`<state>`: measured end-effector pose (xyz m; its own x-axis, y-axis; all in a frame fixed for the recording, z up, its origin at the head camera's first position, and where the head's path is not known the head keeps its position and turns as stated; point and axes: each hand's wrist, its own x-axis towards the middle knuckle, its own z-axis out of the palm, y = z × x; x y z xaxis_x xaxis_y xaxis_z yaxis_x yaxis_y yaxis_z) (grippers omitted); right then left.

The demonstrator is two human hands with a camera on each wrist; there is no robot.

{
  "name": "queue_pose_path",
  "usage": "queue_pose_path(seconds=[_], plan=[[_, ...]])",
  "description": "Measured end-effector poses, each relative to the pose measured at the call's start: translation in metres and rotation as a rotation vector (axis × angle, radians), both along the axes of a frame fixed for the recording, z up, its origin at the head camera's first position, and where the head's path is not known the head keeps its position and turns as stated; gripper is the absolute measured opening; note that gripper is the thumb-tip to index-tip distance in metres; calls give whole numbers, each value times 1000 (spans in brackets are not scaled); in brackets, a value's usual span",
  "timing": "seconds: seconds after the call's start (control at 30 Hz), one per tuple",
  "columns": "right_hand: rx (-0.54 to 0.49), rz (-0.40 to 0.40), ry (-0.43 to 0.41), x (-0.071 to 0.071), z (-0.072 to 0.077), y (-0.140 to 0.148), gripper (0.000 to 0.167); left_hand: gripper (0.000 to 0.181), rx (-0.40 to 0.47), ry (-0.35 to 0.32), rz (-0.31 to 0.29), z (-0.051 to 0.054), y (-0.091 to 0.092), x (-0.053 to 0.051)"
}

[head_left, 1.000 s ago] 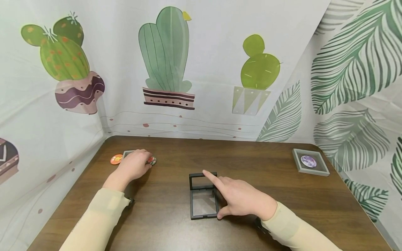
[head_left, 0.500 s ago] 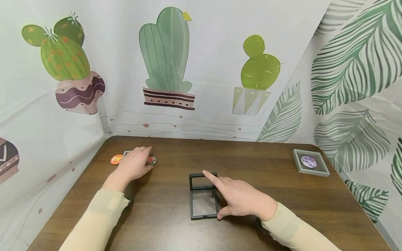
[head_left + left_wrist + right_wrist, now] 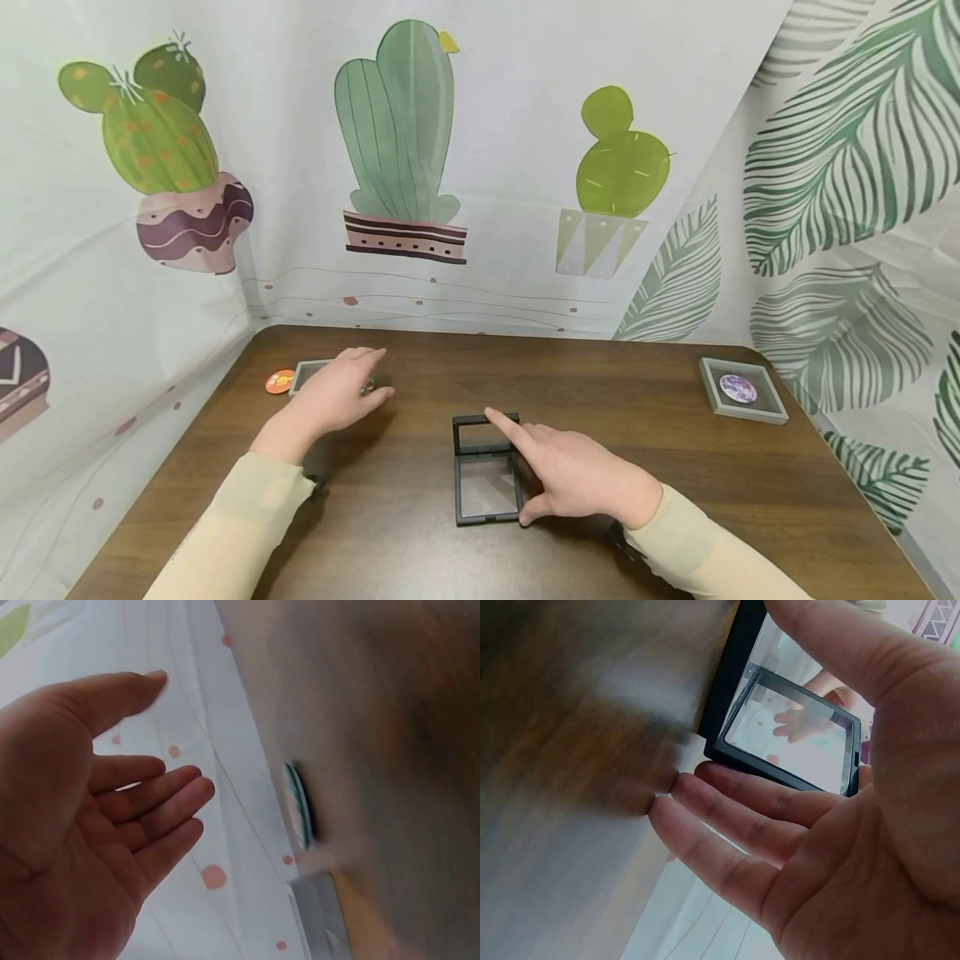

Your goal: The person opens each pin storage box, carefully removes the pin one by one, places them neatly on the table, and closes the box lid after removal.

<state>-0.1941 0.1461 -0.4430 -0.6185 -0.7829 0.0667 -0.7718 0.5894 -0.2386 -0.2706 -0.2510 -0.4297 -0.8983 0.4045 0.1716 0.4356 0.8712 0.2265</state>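
Note:
My left hand hovers over the far left of the table with its fingers loosely extended and holds nothing. Below it lies a green-edged round chip, apart from the palm in the left wrist view and mostly hidden in the head view. A grey display frame lies partly covered by that hand. At the table's middle, a black display frame with clear film stands unfolded, its lid raised. My right hand touches it: the index finger lies along the lid's top, the thumb by the front corner.
An orange round chip lies left of the grey frame. At the far right sits another grey display frame holding a purple round chip. Cactus-printed cloth hangs behind the brown wooden table.
My left hand has shifted to the right and its fingers have spread away from the chip, uncovering more of the grey frame. The right hand and black frame have stayed still.

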Motion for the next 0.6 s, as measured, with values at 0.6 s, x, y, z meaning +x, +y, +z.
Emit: queue_pose_path(seconds=[0.6], plan=[[21, -19, -5, -2, -2, 1, 148, 62, 59, -14, -130, 20, 46, 28]])
